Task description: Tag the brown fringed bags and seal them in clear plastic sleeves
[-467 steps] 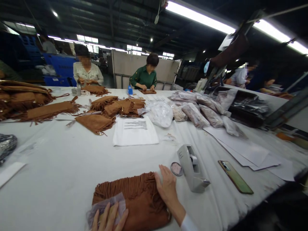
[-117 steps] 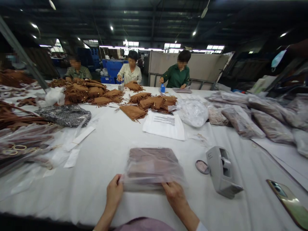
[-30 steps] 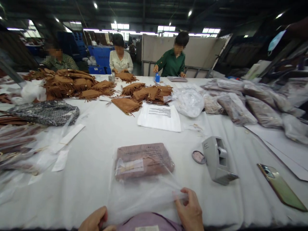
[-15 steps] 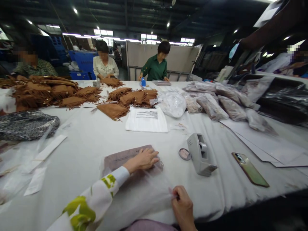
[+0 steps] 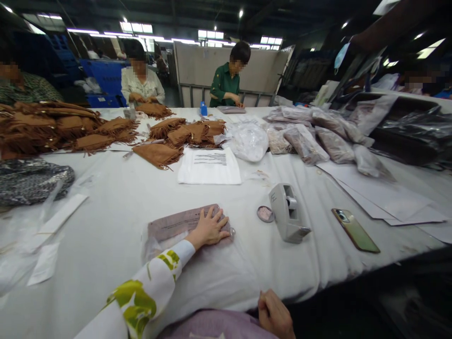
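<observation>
A clear plastic bag (image 5: 222, 270) with a flat mauve-brown item (image 5: 167, 229) inside lies on the white-covered table in front of me. Small dark print shows along the bag's far part. My left hand (image 5: 209, 228) rests flat on the packed item, its fingers spread. Loose film runs from there toward the near table edge. At that edge my right hand (image 5: 275, 311) is closed, and the film's corner reaches up to its fingers. What lies inside that grip is mostly hidden.
Right of the bag stand a grey tape dispenser (image 5: 288, 214), a small round dish (image 5: 265, 213) and a phone (image 5: 356, 230). Beyond are white printed bags (image 5: 210, 167), brown fringed pouches (image 5: 158, 153) and filled plastic bags (image 5: 305, 143). Several people work across the table.
My left hand has spread its fingers flatter on the packed item. My right hand has drawn toward me with the film's corner. The view has shifted slightly.
</observation>
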Motion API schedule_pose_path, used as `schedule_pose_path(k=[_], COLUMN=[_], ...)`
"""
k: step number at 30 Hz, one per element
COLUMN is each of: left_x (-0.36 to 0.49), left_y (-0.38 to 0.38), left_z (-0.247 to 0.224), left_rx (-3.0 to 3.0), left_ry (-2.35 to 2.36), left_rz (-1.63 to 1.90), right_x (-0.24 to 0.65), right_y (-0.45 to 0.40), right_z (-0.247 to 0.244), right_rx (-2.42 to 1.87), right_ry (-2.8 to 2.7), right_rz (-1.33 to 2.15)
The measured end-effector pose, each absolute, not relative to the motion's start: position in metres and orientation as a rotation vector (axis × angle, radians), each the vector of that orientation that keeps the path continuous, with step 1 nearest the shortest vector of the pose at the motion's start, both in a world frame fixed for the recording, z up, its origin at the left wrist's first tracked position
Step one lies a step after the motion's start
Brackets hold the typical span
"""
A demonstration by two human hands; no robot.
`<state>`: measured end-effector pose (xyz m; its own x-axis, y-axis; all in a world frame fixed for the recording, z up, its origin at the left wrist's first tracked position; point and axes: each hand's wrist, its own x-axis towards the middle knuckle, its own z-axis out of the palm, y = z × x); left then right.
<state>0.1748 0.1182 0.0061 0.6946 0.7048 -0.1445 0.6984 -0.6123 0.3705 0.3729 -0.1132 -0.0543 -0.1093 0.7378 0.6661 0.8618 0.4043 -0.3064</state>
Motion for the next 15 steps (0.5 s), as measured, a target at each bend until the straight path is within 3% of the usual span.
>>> schedule_pose_path(k=[4,10,15], left_x=[0.155,0.033,-0.016], left_y=[0.106,0.013,-0.096], left_z=[0.026,0.037,0.003], left_rx=[2.474,1.950,1.603], left_ry=[1.080,1.587,1.842], left_rz=[0.094,0.831,0.804], right_x=[0.371,0.355,0.315], right_y=[-0.104,-0.061,0.005], right_z=[-0.040,-0.004,0.020], right_rx=[-1.416,-1.397,-1.042], right_ry=[-1.769,-1.841,-2.238], right_rz=[-0.226,-0.070,-0.013])
